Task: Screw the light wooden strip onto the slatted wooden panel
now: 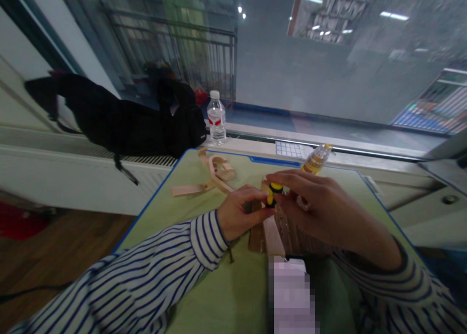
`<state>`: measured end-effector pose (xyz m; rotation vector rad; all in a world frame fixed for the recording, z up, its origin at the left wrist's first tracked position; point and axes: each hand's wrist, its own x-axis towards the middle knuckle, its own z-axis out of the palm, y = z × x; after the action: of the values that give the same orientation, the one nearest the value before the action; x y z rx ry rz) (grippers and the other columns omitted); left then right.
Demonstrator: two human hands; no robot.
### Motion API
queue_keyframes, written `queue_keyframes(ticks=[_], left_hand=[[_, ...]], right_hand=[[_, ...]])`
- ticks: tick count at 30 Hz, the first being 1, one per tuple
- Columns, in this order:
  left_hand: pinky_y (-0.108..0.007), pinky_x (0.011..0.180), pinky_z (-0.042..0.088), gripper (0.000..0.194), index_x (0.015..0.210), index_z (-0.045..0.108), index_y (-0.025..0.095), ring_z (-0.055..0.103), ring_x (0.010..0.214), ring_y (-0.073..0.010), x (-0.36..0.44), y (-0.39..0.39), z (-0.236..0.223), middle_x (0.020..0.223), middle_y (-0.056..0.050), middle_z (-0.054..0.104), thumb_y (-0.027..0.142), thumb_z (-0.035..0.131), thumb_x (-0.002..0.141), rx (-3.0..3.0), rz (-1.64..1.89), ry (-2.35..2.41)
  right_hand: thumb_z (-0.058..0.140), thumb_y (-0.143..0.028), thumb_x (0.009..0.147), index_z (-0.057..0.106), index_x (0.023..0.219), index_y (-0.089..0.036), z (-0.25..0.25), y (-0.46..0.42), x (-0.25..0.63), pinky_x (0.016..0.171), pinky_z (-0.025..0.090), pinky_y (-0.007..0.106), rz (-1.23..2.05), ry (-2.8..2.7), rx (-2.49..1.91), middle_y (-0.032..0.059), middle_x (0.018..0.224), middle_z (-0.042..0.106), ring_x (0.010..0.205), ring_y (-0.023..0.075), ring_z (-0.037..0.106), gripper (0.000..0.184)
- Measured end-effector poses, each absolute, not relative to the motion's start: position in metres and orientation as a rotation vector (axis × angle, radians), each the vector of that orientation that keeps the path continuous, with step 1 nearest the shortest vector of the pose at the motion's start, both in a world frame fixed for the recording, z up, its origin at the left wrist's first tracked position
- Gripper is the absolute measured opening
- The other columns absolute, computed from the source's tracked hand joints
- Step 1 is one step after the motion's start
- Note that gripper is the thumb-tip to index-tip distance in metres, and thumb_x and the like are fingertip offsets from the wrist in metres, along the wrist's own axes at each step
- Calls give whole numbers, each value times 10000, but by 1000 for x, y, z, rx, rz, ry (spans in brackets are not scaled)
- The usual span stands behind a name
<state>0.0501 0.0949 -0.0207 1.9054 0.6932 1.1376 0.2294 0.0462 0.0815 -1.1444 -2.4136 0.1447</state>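
My left hand [243, 212] is closed, its thumb and forefinger pinching a small yellow-and-black tool-like piece [271, 200] whose kind I cannot make out. From the other side, my right hand [324, 202] has its fingers curled around the upper end of the same piece. Beneath both hands lie a pale wooden strip [273, 236] and a brown, box-like thing [304, 236], partly covered by the right hand. Left of the hands, a jointed assembly of pale wooden parts [215, 178] rests on the green table [215, 295].
Behind my right hand is a clear bottle with yellow on it [316, 159]. A water bottle [217, 122] stands on the windowsill beside a black bag [138, 120]. A pixelated, pinkish item [294, 295] is at the near edge. Blue edging borders the table.
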Motion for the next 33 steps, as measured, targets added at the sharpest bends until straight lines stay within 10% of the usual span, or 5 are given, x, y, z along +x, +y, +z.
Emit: queue_keyframes(ticks=[18, 33], left_hand=[[-396, 872, 484, 248, 1012, 637, 150, 605, 951, -215, 39, 108, -33, 997, -98, 685, 173, 531, 789, 2313, 1328, 630], [-470, 1014, 425, 463, 1203, 563, 164, 511, 1181, -276, 36, 102, -45, 1292, -138, 516, 346, 584, 778, 2351, 1126, 832]], right_hand=[[515, -176, 901, 553, 1157, -190, 86, 49, 234, 607, 447, 164, 192, -2411, -1083, -10, 930, 680, 659, 59, 587, 259], [493, -253, 912, 476, 1275, -276, 91, 48, 240, 892, 474, 105, 259, -2462, -1101, -8, 1167, 663, 929, 64, 654, 364]])
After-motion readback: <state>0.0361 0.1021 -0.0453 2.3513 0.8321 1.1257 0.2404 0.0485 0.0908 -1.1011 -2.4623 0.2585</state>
